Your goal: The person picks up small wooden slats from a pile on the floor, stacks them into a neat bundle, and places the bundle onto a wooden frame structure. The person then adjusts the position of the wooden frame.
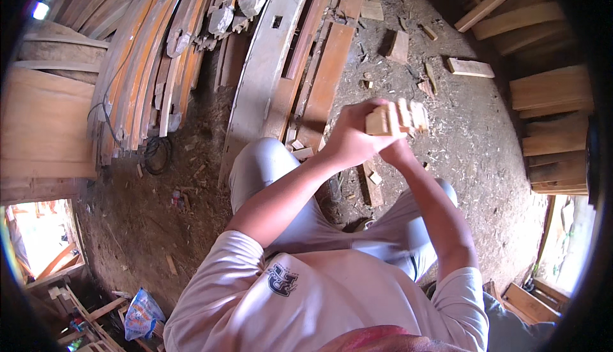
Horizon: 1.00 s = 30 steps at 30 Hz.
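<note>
Two bare hands meet at about 1 to 2 o'clock from the middle of the view, where they hold up some pale wooden pieces [397,118] above the littered dirt floor [488,160]. The left hand [351,136] is closed around the near, 9 o'clock end of the wood. The right hand [396,152] lies just below, at about 5 o'clock of the left; its fingers are mostly hidden, so I cannot tell how firmly they grip. The wood shows a stepped row of ends toward 3 o'clock; whether it is one notched block or several sticks cannot be told.

Printing shows in two places. At 6 to 7 o'clock, the pale shirt [332,288] carries a dark emblem [281,280] of bold lettering on its chest. At 7 to 8 o'clock, a crumpled plastic bag [144,314] bears blue, white and orange printing, too creased and small to make out.

Long planks [271,45] lie at 12 o'clock, one pale board with a square hole. Curved timbers [137,65] lean together at 10 o'clock, with a dark coiled cable [156,154] near their lower ends at 9. A short plank [471,68] rests at 2 o'clock, and stacked boards [552,125] stand near 3.
</note>
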Motion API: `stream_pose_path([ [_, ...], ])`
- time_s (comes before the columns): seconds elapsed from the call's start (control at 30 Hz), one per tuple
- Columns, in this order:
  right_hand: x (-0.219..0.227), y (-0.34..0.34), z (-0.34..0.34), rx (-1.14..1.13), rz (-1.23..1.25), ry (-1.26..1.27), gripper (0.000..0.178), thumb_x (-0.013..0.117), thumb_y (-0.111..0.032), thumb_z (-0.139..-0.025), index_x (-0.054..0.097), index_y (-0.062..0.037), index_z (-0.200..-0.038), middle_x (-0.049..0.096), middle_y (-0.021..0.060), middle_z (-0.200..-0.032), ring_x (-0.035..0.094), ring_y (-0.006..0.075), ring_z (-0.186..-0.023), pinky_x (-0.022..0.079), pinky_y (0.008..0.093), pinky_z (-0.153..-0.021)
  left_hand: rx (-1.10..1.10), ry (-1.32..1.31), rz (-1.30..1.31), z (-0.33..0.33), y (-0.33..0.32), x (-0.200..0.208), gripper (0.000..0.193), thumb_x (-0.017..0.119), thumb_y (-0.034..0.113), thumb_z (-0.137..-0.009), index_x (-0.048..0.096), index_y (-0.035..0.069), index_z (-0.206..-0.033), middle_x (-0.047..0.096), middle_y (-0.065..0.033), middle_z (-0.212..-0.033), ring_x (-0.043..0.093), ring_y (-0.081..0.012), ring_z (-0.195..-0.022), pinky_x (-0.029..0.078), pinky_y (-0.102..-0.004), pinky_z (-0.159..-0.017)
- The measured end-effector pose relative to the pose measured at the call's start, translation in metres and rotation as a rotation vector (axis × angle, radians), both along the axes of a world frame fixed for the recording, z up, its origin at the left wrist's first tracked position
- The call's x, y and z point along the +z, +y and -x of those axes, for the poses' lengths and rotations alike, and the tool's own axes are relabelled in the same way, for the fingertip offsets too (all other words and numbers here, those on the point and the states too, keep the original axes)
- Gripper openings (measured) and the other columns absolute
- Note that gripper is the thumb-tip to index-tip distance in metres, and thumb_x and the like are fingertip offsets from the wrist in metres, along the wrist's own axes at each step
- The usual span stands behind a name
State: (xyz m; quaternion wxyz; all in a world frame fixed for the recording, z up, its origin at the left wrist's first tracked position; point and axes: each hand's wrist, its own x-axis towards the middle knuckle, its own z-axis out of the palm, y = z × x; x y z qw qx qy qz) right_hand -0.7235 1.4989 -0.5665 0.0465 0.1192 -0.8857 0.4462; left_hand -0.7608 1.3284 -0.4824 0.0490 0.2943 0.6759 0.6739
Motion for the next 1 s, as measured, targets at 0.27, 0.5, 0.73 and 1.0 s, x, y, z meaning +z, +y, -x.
stream_pose_path([
  [0.27,0.049,-0.089,-0.014,-0.157,0.079,0.112,0.089,0.080,-0.010,-0.082,0.025,0.0141,-0.148,0.048,0.0363,-0.138,0.051,0.0521,-0.132,0.045,0.0519,-0.111,0.392,-0.165,-0.223,-0.017,-0.027,0.034,0.026,0.079,-0.007,-0.088,0.072,-0.004,-0.113,0.076,-0.0089,-0.109,0.073,-0.0129,-0.095,0.061,-0.0295,-0.085],
  [0.5,0.018,-0.117,0.016,-0.110,0.145,0.192,0.067,0.082,-0.022,-0.085,0.047,0.0046,-0.136,0.067,0.0295,-0.118,0.070,0.0457,-0.109,0.058,0.0487,-0.090,0.430,-0.059,-0.171,-0.031,-0.060,0.018,0.051,0.085,0.001,-0.085,0.060,-0.003,-0.129,0.070,-0.0111,-0.120,0.068,-0.0158,-0.110,0.056,-0.0312,-0.094],
  [0.73,-0.058,-0.102,0.018,0.025,0.236,0.080,0.083,0.084,-0.031,-0.082,0.042,-0.0030,-0.148,0.064,0.0268,-0.131,0.066,0.0447,-0.120,0.056,0.0485,-0.098,-0.088,0.198,0.120,0.000,-0.107,0.000,0.099,0.095,0.012,-0.072,0.037,0.001,-0.151,0.055,-0.0146,-0.145,0.052,-0.0263,-0.139,0.043,-0.0409,-0.116],
  [1.0,-0.035,-0.127,0.018,0.035,0.150,0.103,0.081,0.080,-0.030,-0.085,0.039,-0.0022,-0.150,0.058,0.0271,-0.139,0.062,0.0456,-0.126,0.053,0.0487,-0.103,0.023,0.224,-0.064,-0.007,-0.098,-0.015,0.055,0.077,-0.001,-0.083,0.053,-0.001,-0.133,0.066,-0.0128,-0.124,0.064,-0.0203,-0.117,0.051,-0.0368,-0.104],
])
